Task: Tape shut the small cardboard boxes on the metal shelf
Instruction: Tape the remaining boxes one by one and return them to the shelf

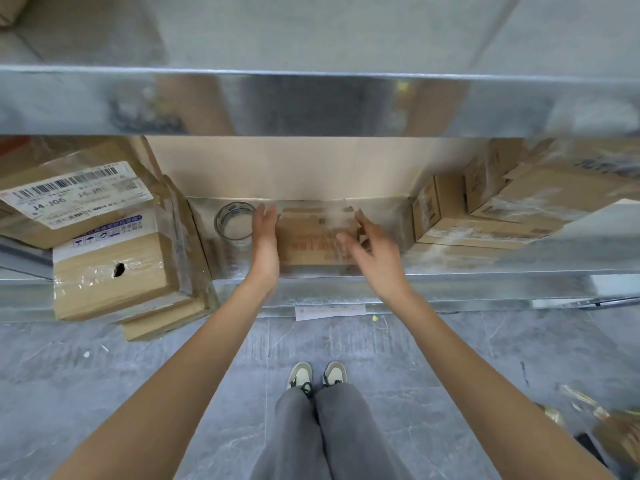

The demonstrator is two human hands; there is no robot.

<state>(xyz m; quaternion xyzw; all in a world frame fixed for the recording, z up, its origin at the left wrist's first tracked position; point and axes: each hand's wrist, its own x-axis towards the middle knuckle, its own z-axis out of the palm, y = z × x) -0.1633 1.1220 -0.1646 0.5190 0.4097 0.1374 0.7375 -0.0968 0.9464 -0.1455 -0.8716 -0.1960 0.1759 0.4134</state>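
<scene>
I'm seeing the metal shelf [450, 271] bearing the small cardboard box [311, 240] mid-ledge, my left hand [265, 237] lying flat-fingered against its left side, my right hand [372, 247] hovering loosely spread, blurred, tape roll [235, 221] sitting just left.

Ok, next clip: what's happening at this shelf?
A person stands at a metal shelf with both hands at a small cardboard box. The left hand lies flat against the box's left side, fingers straight. The right hand is blurred at its right side, so its grip is unclear. A roll of clear tape sits on the shelf left of the box, untouched. Other boxes are stacked on either side.
</scene>
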